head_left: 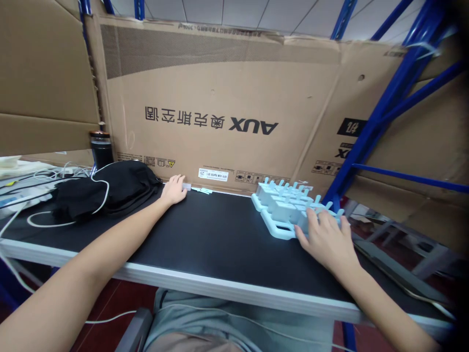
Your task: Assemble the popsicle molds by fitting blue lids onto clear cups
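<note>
Across the black tabletop [216, 239], seen from the head view, I can see both of the person's hands reaching forward, set well apart. The right hand [326, 239] lies over the near right corner of a light blue ice-pop mould [284, 210], fingers parted and bent, the thumb held away from them at the mould's edge. It touches the mould, but I can't tell how firmly it grips. The left hand [175, 189] is at the back of the table, its fingers close together and slightly curled beside a small clear piece [187, 187]; whether they pinch it, I can't tell. Just to the right of that piece lie some pale blue sticks [203, 190], by the foot of the cardboard [205, 78].

So the mould sits at the right end of the table, directly under the right hand and well to the right of the left one, several handles standing up from it. A black cloth bag [117, 186] lies just left of the left hand.

Printed upside down on the cardboard are "AUX" and "奥克斯空调", with "300kg" along the top edge. A white label [213, 175] near the bottom shows "25"; its smaller print is too fine for me.
</note>
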`<state>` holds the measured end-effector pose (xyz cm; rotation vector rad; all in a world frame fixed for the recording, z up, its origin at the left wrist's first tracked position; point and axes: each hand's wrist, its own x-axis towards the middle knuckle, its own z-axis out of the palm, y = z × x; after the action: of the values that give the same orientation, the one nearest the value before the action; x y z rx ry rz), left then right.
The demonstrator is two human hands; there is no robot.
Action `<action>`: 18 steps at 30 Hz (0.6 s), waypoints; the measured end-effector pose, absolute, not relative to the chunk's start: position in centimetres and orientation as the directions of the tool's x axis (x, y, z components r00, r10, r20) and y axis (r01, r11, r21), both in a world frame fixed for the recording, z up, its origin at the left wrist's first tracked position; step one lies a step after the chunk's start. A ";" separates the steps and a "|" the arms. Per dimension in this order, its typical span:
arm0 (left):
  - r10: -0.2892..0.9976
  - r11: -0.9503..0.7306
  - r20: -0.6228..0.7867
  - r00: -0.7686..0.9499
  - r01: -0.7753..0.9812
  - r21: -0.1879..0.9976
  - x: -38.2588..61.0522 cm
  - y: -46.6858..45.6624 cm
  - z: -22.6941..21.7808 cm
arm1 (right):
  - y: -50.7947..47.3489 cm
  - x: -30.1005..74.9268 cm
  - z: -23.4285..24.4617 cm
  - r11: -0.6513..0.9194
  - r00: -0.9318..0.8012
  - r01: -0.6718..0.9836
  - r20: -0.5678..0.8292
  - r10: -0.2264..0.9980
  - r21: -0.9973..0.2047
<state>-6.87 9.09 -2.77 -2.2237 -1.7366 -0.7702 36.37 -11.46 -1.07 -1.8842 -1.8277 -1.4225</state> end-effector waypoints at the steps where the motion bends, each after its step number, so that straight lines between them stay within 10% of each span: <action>1: 0.861 -0.248 0.487 0.146 0.957 0.152 -7.0 9.3 -3.0 | -11.5 36.4 -1.0 -0.242 -0.205 0.837 0.691 0.693 0.490; 18: 0.926 -0.218 0.362 0.107 0.935 0.279 -6.5 8.4 -2.5 | -12.4 35.3 0.1 -0.211 -0.210 0.884 0.756 0.619 0.418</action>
<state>-6.50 8.35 -2.49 -2.3227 -1.9525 -0.7338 35.35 -12.41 0.12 -1.7738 -1.7725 -1.3855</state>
